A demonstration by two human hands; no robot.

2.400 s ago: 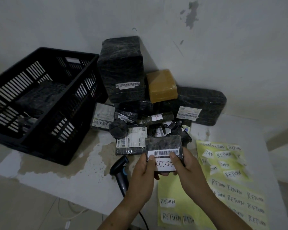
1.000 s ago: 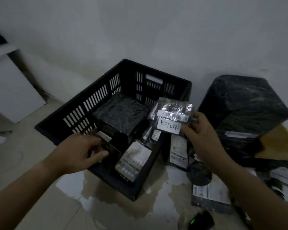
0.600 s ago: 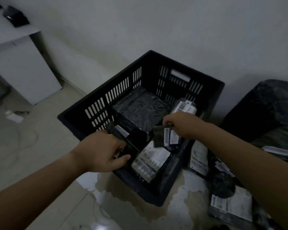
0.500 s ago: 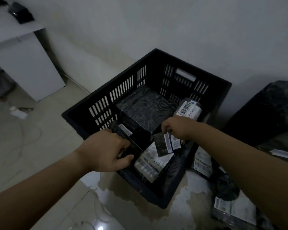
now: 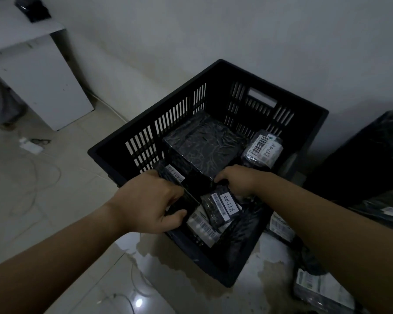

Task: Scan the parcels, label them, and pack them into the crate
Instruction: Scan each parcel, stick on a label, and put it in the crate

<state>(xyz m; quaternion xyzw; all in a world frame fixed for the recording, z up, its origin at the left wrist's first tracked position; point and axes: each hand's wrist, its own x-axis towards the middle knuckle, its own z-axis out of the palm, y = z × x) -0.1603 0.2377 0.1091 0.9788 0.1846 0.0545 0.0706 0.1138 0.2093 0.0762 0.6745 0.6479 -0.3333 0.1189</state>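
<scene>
Left hand (image 5: 145, 201) gripping flat parcel (image 5: 175, 176) marked RETURN, right hand (image 5: 238, 181) pinching small parcel (image 5: 220, 208) marked RETURN, inside crate (image 5: 213, 257)

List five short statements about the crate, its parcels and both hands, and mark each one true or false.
1. The crate holds a large wrapped parcel. True.
2. The left hand holds a scanner. False: it grips a flat parcel labelled RETURN at the crate's near-left wall.
3. The small parcel that the right hand grips bears a RETURN label. True.
4. The crate is white. False: it is black.
5. The far parcel by the crate's right wall has no barcode. False: a barcode and a RETURN label show.
</scene>
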